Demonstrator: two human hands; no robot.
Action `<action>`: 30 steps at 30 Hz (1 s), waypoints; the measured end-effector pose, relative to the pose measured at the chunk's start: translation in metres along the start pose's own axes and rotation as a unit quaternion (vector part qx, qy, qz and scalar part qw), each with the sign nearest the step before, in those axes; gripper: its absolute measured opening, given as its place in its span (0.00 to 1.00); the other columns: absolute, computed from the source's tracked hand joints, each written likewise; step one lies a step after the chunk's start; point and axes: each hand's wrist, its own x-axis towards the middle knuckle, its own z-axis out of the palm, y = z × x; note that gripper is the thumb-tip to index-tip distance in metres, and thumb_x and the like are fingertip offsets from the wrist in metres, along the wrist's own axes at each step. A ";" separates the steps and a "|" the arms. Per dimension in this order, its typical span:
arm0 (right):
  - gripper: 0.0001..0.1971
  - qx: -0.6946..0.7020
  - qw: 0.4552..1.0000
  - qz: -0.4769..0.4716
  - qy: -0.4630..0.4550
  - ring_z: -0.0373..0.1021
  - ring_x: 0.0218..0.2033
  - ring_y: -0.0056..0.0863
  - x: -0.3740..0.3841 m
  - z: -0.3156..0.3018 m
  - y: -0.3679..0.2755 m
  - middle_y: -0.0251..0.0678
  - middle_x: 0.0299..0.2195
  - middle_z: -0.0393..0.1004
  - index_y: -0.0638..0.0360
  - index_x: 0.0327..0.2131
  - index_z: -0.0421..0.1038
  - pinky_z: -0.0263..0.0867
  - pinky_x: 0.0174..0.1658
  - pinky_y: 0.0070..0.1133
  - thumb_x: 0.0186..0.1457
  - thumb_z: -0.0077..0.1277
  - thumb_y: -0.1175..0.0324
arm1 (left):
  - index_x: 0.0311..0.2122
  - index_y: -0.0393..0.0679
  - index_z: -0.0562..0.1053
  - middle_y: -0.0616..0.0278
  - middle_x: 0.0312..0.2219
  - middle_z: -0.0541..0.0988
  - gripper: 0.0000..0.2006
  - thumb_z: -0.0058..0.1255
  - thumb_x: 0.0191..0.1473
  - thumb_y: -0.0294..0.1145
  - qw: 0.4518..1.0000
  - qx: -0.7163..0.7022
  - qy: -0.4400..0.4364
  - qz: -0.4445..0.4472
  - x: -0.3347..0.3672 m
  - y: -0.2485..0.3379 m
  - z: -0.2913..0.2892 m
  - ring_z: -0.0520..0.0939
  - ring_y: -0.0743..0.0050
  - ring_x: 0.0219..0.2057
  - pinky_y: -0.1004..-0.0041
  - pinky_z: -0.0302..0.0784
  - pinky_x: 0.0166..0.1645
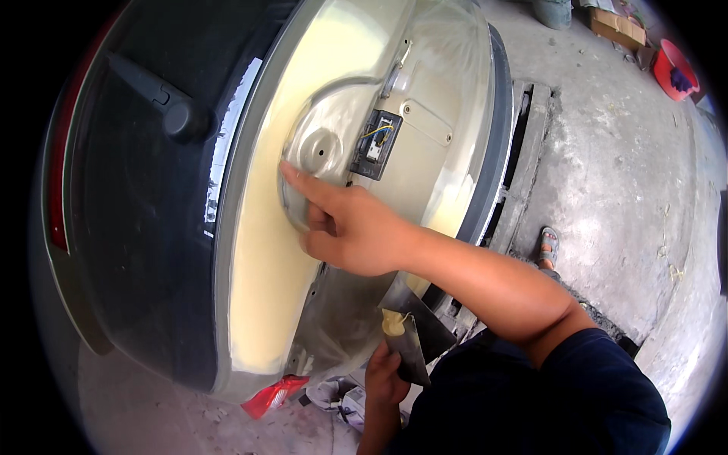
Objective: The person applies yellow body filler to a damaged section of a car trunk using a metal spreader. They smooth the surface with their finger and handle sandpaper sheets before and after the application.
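Note:
A car's tailgate [353,303] fills the middle, with broad patches of cream-coloured filler [258,303] over bare and sanded metal. My right hand [353,227] reaches across it. Its index finger is stretched out, the tip at the filler's edge beside the round recess [322,148]; the other fingers curl loosely around nothing. Lower down, my left hand [387,379] is closed on a putty spreader [409,353], a flat metal blade bearing a lump of cream putty [393,322]. A second dark flat plate [432,326] lies against it; how it is held is hidden.
Wires show in a rectangular opening [377,144] in the tailgate. The dark rear window [152,250] carries a wiper [155,87]. A red tail light piece [274,396] sits at the car's lower corner. On the concrete floor [607,152] stand a red basin [667,70] and cardboard box [618,29].

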 end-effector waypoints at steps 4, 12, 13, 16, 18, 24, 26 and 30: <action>0.39 0.021 1.000 -0.008 -0.010 0.64 0.22 0.18 -0.002 -0.003 0.006 0.31 0.21 0.65 0.59 0.64 0.44 0.63 0.30 0.17 0.49 0.49 0.75 | 0.58 0.36 0.59 0.53 0.48 0.73 0.25 0.46 0.55 0.24 1.000 -0.003 -0.004 -0.001 0.001 0.001 0.003 0.77 0.62 0.46 0.65 0.72 0.52; 0.40 -0.042 0.997 0.002 -0.069 0.68 0.21 0.26 -0.013 0.003 0.008 0.35 0.21 0.69 0.60 0.64 0.43 0.65 0.30 0.21 0.48 0.49 0.72 | 0.57 0.35 0.60 0.53 0.48 0.73 0.24 0.46 0.55 0.25 1.000 0.011 -0.004 -0.002 0.003 0.000 0.004 0.77 0.62 0.46 0.66 0.73 0.51; 0.40 -0.033 0.998 -0.004 -0.059 0.67 0.21 0.27 -0.013 0.002 0.009 0.35 0.21 0.69 0.60 0.64 0.43 0.65 0.30 0.22 0.48 0.49 0.72 | 0.57 0.35 0.60 0.53 0.48 0.73 0.24 0.46 0.55 0.25 1.000 0.006 -0.004 -0.004 0.003 0.000 0.004 0.77 0.62 0.46 0.66 0.73 0.50; 0.40 -0.018 0.999 -0.023 -0.026 0.67 0.20 0.30 -0.012 0.000 0.011 0.35 0.19 0.68 0.59 0.64 0.43 0.65 0.30 0.23 0.48 0.48 0.72 | 0.58 0.34 0.60 0.52 0.49 0.72 0.24 0.45 0.55 0.24 1.000 -0.004 -0.017 -0.010 0.004 0.000 0.000 0.76 0.62 0.48 0.65 0.71 0.53; 0.39 -0.026 0.999 -0.038 -0.005 0.67 0.19 0.30 -0.007 0.005 0.010 0.35 0.18 0.68 0.60 0.64 0.44 0.65 0.29 0.23 0.48 0.48 0.73 | 0.58 0.34 0.59 0.52 0.51 0.70 0.24 0.44 0.56 0.23 0.999 -0.009 -0.042 -0.014 0.005 0.001 -0.006 0.73 0.60 0.52 0.62 0.66 0.57; 0.40 -0.103 0.991 -0.045 -0.073 0.68 0.19 0.33 -0.016 0.002 0.012 0.38 0.19 0.68 0.63 0.63 0.44 0.65 0.29 0.25 0.46 0.48 0.73 | 0.57 0.34 0.61 0.52 0.48 0.73 0.23 0.45 0.55 0.23 1.000 0.000 -0.002 0.002 0.004 0.000 0.000 0.77 0.63 0.47 0.66 0.73 0.51; 0.40 -0.113 0.991 -0.066 -0.039 0.68 0.19 0.34 -0.014 -0.002 0.010 0.39 0.18 0.68 0.61 0.64 0.45 0.65 0.29 0.26 0.46 0.48 0.73 | 0.57 0.34 0.61 0.52 0.48 0.73 0.23 0.45 0.55 0.23 1.000 -0.002 -0.008 0.004 0.003 0.000 0.003 0.76 0.63 0.47 0.65 0.73 0.52; 0.40 -0.137 0.989 -0.062 -0.011 0.68 0.20 0.36 -0.005 0.000 0.011 0.40 0.19 0.68 0.59 0.64 0.46 0.65 0.28 0.27 0.44 0.48 0.73 | 0.57 0.33 0.61 0.52 0.49 0.72 0.23 0.45 0.54 0.22 1.000 0.000 -0.014 0.001 0.005 0.001 0.003 0.76 0.62 0.48 0.64 0.71 0.54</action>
